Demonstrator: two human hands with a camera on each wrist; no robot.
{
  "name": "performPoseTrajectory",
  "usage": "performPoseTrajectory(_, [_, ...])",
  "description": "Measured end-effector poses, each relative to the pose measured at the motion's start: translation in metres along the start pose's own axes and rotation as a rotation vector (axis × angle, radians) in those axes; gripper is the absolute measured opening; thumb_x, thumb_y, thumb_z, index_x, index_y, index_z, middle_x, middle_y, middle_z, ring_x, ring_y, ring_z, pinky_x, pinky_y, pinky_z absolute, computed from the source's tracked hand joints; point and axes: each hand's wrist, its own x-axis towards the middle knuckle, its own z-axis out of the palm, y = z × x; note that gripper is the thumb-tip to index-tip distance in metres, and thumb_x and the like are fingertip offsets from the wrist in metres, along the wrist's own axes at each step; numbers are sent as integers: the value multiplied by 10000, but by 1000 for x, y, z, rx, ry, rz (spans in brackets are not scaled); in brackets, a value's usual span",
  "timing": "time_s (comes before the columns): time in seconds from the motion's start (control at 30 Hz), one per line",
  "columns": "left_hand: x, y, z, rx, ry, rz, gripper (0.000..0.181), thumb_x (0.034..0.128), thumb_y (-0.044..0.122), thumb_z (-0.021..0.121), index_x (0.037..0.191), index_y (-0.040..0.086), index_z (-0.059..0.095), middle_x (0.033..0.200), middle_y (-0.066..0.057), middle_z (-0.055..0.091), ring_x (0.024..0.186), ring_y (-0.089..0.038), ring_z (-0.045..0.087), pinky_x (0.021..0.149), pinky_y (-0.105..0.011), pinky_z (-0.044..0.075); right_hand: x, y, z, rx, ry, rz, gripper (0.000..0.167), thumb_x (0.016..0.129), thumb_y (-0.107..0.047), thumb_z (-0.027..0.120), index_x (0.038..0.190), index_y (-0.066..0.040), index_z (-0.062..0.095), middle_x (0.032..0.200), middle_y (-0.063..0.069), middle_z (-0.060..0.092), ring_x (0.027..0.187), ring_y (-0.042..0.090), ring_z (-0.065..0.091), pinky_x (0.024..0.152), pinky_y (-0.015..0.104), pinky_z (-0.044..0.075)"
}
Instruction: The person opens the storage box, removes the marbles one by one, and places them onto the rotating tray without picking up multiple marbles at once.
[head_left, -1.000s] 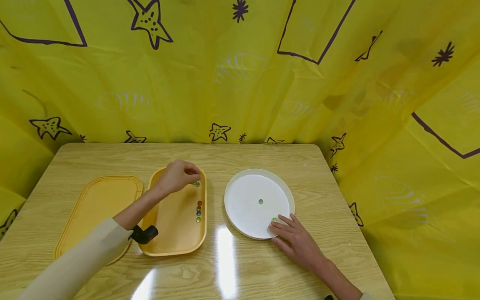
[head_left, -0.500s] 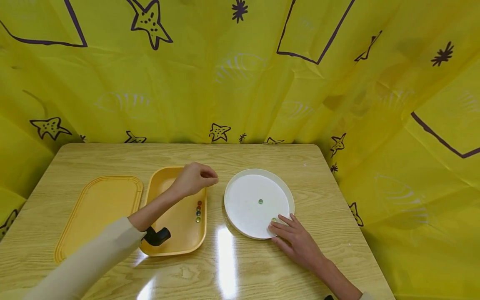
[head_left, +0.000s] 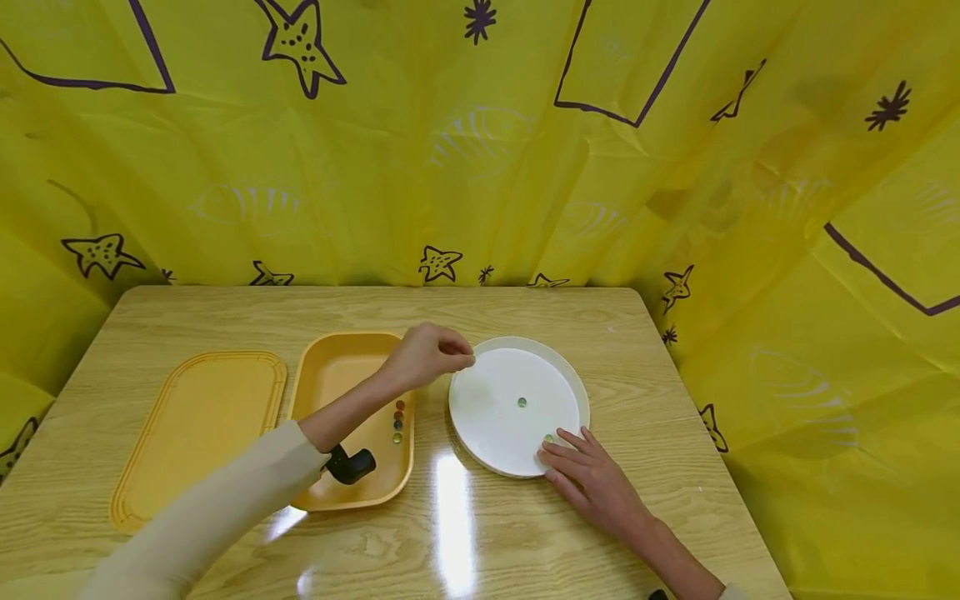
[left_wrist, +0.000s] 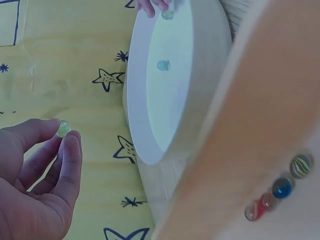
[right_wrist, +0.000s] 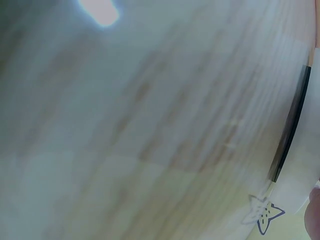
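Note:
My left hand (head_left: pixel 429 358) pinches a green glass marble (left_wrist: pixel 63 129) between thumb and fingertips, over the far left rim of a round white tray (head_left: pixel 495 437). Two more green marbles lie in that tray: one marble (head_left: pixel 522 402) near the middle, the other marble (head_left: pixel 549 438) by my right fingertips. My right hand (head_left: pixel 596 483) rests over the tray's near right rim with its fingers extended. Below my left forearm is a deep orange tray (head_left: pixel 326 371). Several marbles stand in a row along its right wall, among them a blue marble (left_wrist: pixel 283 187).
A shallow orange tray or lid (head_left: pixel 202 408) lies left of the deep one, partly under my left sleeve. Everything stands on a wood-grain table (head_left: pixel 375 550). A yellow patterned curtain (head_left: pixel 360 167) hangs behind and on both sides.
My left hand has moved right, from above the deep orange tray's far right corner to the white tray's rim, carrying the marble. The right hand has stayed in place.

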Motion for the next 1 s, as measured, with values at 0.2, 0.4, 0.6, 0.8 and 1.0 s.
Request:
performPoseTrajectory(0.2, [12,6,14,-30,-26,12,98,925,134,717,954,64,778,845,3,713,757,-141,638,681,-279,512,0,0,-1,-7,-13,11,347,898,-181,741,1242,-137,721,1278,-4,666,1294,288,525,1173,418,193])
performPoseTrajectory(0.4, [22,13,28,-41,-47,-10,109,916,130,727,967,45,774,839,-13,718,744,-130,656,641,-249,499,0,0,0,-9,-18,13,350,899,-178,740,1246,-136,720,1280,-5,664,1298,286,521,1175,417,190])
performPoseTrajectory(0.6, [29,17,42,-48,-65,-7,108,919,125,726,964,39,771,838,-20,715,745,-128,647,636,-236,489,0,0,-1,-5,-25,22,349,900,-177,740,1247,-139,720,1281,-10,664,1300,284,519,1173,428,193])
performPoseTrajectory(0.8, [36,17,52,-54,-71,-3,106,919,119,722,957,34,772,820,-19,714,733,-118,640,629,-225,474,0,0,-1,-7,-29,20,340,896,-177,741,1233,-135,727,1272,-8,669,1295,287,524,1187,370,144])
performPoseTrajectory(1.0, [42,14,62,-58,-62,-1,100,913,114,729,946,33,776,804,-14,712,713,-101,633,617,-213,473,0,-1,-2,-13,-30,22,334,902,-187,736,1233,-138,727,1272,-10,669,1296,285,524,1179,407,176])
